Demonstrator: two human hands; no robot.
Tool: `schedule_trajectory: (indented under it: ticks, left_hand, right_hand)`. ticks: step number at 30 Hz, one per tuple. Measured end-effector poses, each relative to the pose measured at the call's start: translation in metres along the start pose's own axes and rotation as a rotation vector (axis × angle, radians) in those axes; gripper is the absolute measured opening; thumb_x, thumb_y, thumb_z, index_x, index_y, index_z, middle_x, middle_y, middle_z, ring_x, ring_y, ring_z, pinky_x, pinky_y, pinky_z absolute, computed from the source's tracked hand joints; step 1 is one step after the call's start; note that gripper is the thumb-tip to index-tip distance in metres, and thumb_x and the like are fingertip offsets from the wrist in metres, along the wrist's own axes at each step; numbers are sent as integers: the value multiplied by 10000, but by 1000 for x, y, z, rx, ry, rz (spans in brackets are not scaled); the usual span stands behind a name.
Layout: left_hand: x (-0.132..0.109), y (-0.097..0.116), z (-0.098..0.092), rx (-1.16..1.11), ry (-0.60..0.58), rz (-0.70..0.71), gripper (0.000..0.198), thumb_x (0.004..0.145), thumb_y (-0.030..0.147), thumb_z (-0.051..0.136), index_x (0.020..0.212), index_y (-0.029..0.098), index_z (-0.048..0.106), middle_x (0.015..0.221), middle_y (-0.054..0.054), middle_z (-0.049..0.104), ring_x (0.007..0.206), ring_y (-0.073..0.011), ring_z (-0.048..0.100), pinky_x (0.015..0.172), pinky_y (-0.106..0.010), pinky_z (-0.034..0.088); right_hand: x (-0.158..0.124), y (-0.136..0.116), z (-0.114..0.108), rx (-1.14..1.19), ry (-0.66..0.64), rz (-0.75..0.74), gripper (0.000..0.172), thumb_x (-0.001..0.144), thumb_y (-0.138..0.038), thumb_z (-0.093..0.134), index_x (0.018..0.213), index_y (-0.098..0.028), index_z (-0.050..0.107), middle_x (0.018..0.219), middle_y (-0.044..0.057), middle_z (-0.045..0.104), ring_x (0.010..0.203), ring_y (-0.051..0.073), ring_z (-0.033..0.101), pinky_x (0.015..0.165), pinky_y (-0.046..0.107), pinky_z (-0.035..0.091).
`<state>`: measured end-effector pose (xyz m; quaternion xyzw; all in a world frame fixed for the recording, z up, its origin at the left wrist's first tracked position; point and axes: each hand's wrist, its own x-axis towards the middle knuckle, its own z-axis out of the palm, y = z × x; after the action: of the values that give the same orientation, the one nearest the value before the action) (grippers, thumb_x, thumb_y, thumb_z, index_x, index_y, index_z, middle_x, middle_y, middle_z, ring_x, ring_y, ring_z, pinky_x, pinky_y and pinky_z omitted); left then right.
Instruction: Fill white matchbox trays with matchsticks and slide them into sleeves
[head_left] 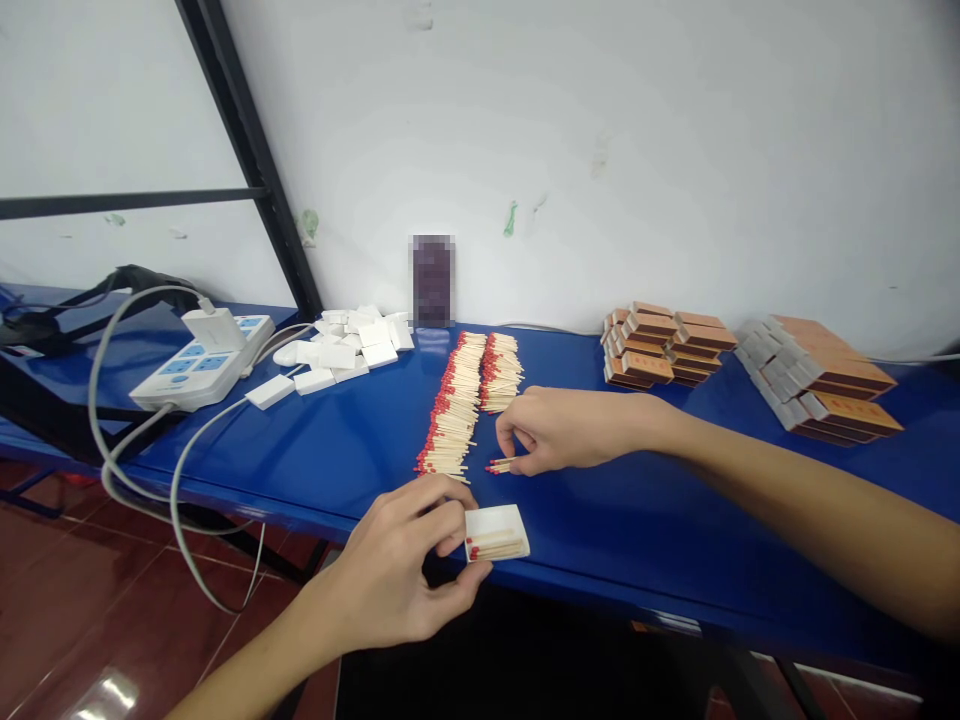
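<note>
My left hand (pixel 420 560) grips a white matchbox tray (pixel 499 518) by its left end, near the front edge of the table. Several red-tipped matches lie along the tray's lower side. Above and to the right of it, my right hand (pixel 544 435) pinches a few matches (pixel 499 466) between thumb and fingers, their red heads pointing left. Just beyond both hands, a long row of loose matches (pixel 452 410) runs away toward the wall. Beside that row lies a shorter pile of matches (pixel 500 370).
White trays (pixel 367 335) lie heaped at the back left, by a power strip (pixel 206 360) with looping cables. Orange matchboxes (pixel 660 345) are stacked at the back right, and more boxes (pixel 825 375) with grey ends stand farther right. A pixelated dark rectangle (pixel 433 280) leans against the wall.
</note>
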<state>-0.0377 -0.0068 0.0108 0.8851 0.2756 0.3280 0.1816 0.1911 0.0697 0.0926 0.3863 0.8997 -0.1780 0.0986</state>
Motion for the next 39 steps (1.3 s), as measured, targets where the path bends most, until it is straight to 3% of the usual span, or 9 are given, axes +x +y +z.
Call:
schedule_trajectory:
  ticks: [7,19,26,32,39]
  left_hand:
    - [1,-2,2,0,27,-12,335,855,155,632,729,199,325,994,-32,619,830,-140,568,711,-255,430]
    - [0,-4,2,10,36,-9,340,860,159,639,739,200,324,1001,-16,620,838,-130,569,719,-237,426]
    - [1,-4,2,9,37,-20,337,867,167,639,743,201,327,1011,-15,622,838,-129,573,722,-237,429]
    - [0,-5,4,0,60,-48,347,854,151,647,753,208,320,1006,-25,626,908,-157,600,756,-254,444]
    - [1,-6,4,23,76,-73,291,852,164,673,815,215,389,847,22,598,702,-115,521,646,-231,417]
  right_hand:
    - [5,2,4,56,-12,-34,180,750,-280,614,800,-135,708,617,-3,608,534,113,477,504,250,311]
    - [9,5,6,91,-43,-53,155,710,-253,610,768,-143,703,584,-27,589,538,106,472,522,245,326]
    - [8,6,4,104,11,-63,126,711,-251,623,748,-148,685,584,-33,588,525,97,470,523,246,332]
    - [-2,-15,-1,164,38,-108,132,740,-288,646,768,-162,675,571,-50,563,480,77,446,476,233,310]
    - [-2,-35,17,172,48,-148,115,726,-216,624,796,-149,685,602,-21,600,519,96,490,487,230,330]
